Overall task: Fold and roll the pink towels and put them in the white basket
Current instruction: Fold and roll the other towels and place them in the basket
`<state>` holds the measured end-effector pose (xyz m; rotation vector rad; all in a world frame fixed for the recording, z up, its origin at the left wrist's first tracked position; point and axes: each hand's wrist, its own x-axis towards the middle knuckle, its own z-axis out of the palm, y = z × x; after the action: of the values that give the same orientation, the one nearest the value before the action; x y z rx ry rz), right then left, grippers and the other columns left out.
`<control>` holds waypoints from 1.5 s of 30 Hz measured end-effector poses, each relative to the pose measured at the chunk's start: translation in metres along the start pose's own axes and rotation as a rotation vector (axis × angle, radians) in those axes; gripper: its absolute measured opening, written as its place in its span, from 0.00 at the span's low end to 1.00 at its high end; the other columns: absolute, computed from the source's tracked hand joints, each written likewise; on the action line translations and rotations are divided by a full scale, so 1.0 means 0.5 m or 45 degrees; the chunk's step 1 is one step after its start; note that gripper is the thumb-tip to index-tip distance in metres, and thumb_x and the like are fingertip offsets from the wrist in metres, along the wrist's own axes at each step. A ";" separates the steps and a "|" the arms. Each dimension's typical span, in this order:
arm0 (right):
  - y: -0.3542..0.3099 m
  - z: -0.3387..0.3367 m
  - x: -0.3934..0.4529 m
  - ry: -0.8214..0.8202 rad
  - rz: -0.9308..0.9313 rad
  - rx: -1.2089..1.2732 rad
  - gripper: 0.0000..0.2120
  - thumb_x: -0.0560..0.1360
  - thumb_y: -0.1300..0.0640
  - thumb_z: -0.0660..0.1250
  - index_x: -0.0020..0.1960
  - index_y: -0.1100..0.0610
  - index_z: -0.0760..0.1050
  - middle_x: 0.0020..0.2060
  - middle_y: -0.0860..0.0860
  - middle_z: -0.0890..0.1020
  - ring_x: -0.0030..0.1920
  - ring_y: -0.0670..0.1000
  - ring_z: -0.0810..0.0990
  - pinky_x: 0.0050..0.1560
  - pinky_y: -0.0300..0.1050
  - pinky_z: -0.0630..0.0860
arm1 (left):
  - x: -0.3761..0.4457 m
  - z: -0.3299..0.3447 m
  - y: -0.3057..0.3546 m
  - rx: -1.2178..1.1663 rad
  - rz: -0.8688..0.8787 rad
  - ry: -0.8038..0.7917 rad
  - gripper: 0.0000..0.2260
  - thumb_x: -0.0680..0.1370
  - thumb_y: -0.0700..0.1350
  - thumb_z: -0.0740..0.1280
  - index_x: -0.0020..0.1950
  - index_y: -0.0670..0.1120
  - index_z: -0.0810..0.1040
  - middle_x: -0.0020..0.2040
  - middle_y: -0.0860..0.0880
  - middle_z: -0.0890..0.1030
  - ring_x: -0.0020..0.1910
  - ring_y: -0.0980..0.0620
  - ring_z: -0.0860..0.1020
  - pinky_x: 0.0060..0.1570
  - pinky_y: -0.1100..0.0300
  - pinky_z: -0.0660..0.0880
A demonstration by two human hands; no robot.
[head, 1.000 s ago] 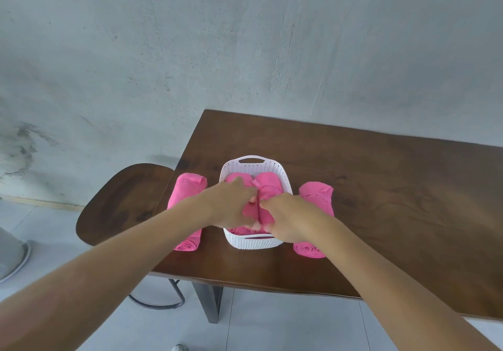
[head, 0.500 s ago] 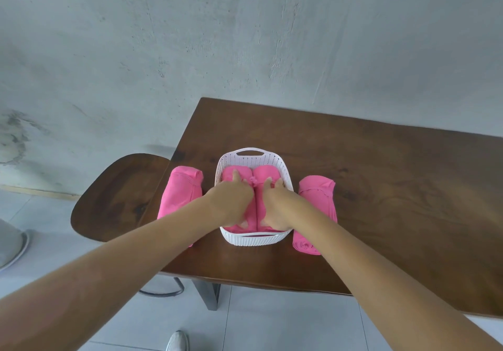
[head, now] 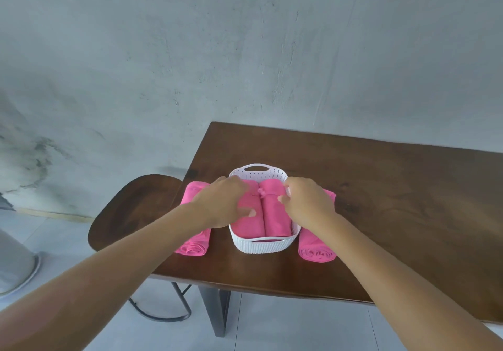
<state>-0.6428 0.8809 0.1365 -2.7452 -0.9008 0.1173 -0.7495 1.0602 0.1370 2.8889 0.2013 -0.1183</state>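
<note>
Two rolled pink towels (head: 262, 214) are lying side by side inside the white basket (head: 262, 244) near the table's (head: 381, 201) left end, the left hand (head: 223, 203) resting loosely spread on the left roll, the right hand (head: 307, 202) hovering half-curled over the basket's right rim, gripping nothing visible, while two more rolls (head: 193, 247) are flanking the basket.

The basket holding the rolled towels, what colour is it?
White basket, perforated walls, clearest in the head view.

Soft, even daylight, a faint sheen on the desk (head: 381, 187) right of the right hand (head: 307, 203), wide-angle bending and slight softness at the edges.
</note>
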 end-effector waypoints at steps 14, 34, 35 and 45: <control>0.123 0.037 -0.061 0.049 0.246 -0.035 0.11 0.83 0.55 0.59 0.53 0.57 0.79 0.48 0.53 0.82 0.49 0.56 0.82 0.44 0.48 0.77 | -0.085 0.038 -0.147 -0.151 -0.562 0.220 0.21 0.81 0.51 0.67 0.73 0.51 0.71 0.68 0.46 0.74 0.64 0.43 0.75 0.59 0.46 0.76; 0.145 0.088 -0.065 0.013 0.714 0.032 0.39 0.74 0.45 0.74 0.74 0.60 0.59 0.60 0.58 0.80 0.58 0.61 0.81 0.46 0.50 0.77 | -0.043 0.123 -0.106 -0.819 -1.024 0.130 0.35 0.73 0.62 0.73 0.69 0.40 0.69 0.52 0.45 0.77 0.48 0.44 0.79 0.43 0.52 0.76; 0.149 0.091 -0.065 0.026 0.722 0.057 0.38 0.74 0.45 0.74 0.73 0.60 0.59 0.59 0.58 0.80 0.58 0.61 0.81 0.46 0.50 0.77 | -0.047 0.122 -0.105 -0.798 -1.023 0.152 0.36 0.74 0.62 0.72 0.71 0.40 0.66 0.54 0.45 0.76 0.49 0.43 0.78 0.44 0.51 0.77; 0.223 0.063 -0.058 0.026 0.917 1.011 0.32 0.73 0.46 0.74 0.69 0.60 0.66 0.57 0.59 0.79 0.50 0.61 0.82 0.36 0.54 0.81 | -0.063 0.051 -0.125 -1.313 -0.969 0.226 0.40 0.70 0.57 0.79 0.68 0.45 0.57 0.55 0.41 0.77 0.49 0.40 0.82 0.48 0.45 0.82</control>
<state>-0.6072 0.7837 0.0771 -2.1460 0.1827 0.4568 -0.7915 1.1099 0.1008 1.6791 1.0297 0.0934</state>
